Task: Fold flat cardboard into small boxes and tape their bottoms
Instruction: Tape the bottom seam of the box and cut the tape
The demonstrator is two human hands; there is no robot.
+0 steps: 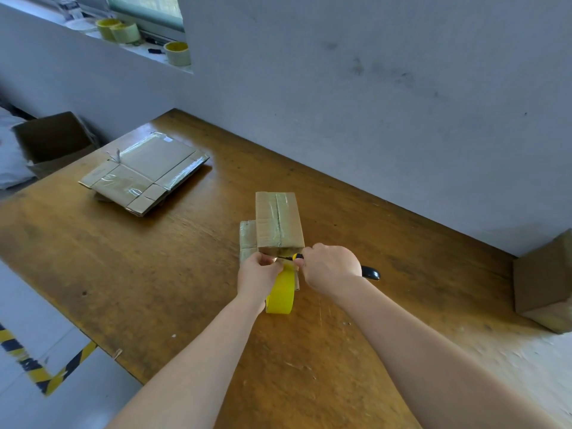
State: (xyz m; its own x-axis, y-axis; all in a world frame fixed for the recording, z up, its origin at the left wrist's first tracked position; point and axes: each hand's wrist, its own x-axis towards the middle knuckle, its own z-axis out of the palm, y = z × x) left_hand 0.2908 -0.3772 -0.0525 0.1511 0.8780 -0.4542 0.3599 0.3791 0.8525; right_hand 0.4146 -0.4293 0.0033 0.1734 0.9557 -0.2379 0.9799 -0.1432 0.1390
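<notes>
Box (278,221) stands on counter (154,274). Left hand (260,270) fingers grip tape roll (280,294) at its near edge; right hand (331,267) fingers clasp knife (370,272), blade at the tape.

left hand (260,270) holds tape (280,294) | right hand (331,267) grips knife (371,273)

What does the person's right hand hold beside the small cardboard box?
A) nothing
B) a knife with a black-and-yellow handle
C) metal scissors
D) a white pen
B: the right hand grips a black-and-yellow-handled knife, blade at the near end of the small brown cardboard box.
</notes>
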